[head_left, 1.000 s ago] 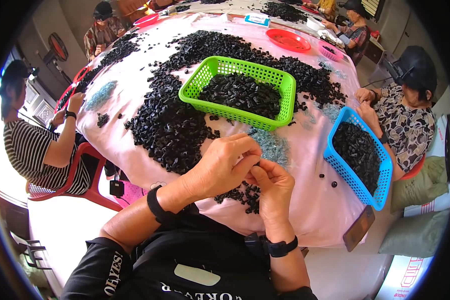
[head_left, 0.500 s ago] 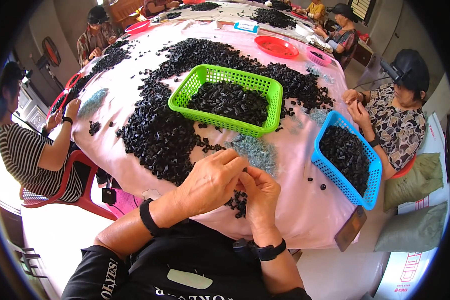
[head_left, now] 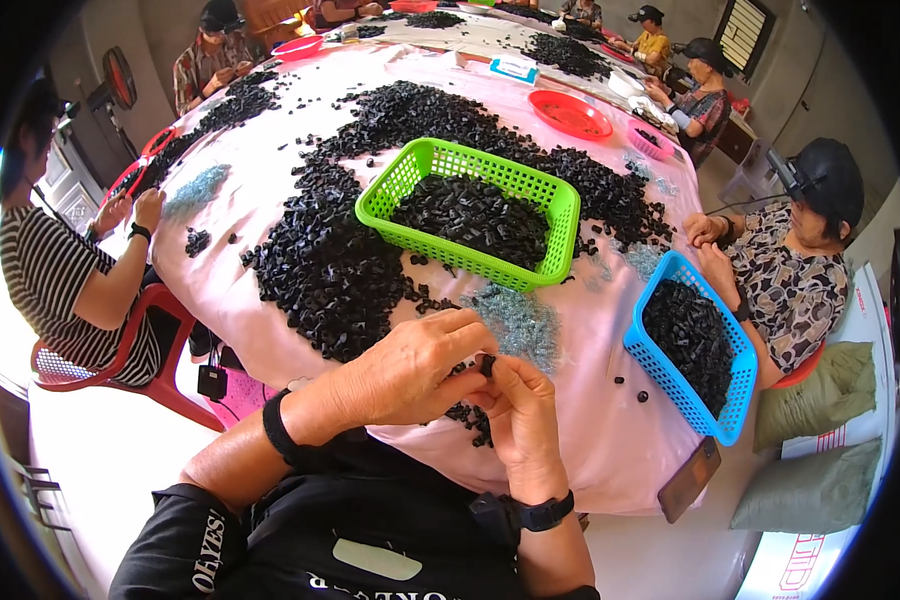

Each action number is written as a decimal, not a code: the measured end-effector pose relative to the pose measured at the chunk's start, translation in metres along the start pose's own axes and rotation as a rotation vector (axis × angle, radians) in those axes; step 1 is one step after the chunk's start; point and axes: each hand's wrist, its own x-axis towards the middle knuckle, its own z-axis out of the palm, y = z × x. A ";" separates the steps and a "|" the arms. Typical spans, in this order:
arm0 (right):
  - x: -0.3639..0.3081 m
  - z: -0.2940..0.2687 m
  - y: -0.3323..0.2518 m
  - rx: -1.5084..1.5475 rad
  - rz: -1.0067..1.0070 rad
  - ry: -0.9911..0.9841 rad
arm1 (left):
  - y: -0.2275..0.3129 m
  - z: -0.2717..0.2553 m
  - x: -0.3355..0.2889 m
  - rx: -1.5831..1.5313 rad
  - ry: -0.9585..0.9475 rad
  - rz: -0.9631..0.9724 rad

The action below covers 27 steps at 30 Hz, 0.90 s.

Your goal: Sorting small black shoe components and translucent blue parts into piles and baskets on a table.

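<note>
Over the near edge of the table, my left hand (head_left: 405, 372) and my right hand (head_left: 523, 410) meet with fingertips pinched together. Between them is a small black piece (head_left: 487, 365), which looks like a short rubber or plastic part. Both hands seem to grip it; its far side is hidden by the fingers. Just beyond my hands lies a heap of tiny clear bluish pieces (head_left: 523, 325). A few loose black pieces (head_left: 475, 425) lie partly hidden under my hands. To the left spreads a large pile of similar black pieces (head_left: 320, 270).
A green basket (head_left: 460, 267) of black pieces stands ahead, a blue basket (head_left: 660, 365) of them to the right. A phone (head_left: 690, 482) lies at the table's right edge. Beyond is a red tray (head_left: 570, 115). Co-workers sit around the pink-covered table (head_left: 580, 440), one close on each side.
The view has shifted slightly, so the table and baskets sit a little lower. My fingers have turned, and the black piece between them now shows more clearly.
</note>
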 end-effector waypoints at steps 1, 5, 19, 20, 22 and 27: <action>0.000 0.001 -0.001 0.035 0.032 0.007 | 0.000 -0.001 0.000 -0.003 -0.014 0.017; 0.002 0.003 -0.003 0.060 0.030 -0.010 | 0.000 0.000 0.002 0.034 -0.030 0.013; 0.002 0.001 -0.003 0.106 0.018 -0.021 | -0.009 0.012 0.007 0.234 0.070 0.098; 0.002 0.001 -0.002 0.105 0.018 -0.021 | -0.009 0.012 0.007 0.234 0.071 0.098; 0.003 0.001 -0.001 0.090 0.010 -0.047 | -0.009 0.011 0.006 0.243 0.070 0.107; 0.000 -0.001 0.003 0.076 -0.028 0.033 | -0.006 0.013 0.003 0.255 0.081 0.084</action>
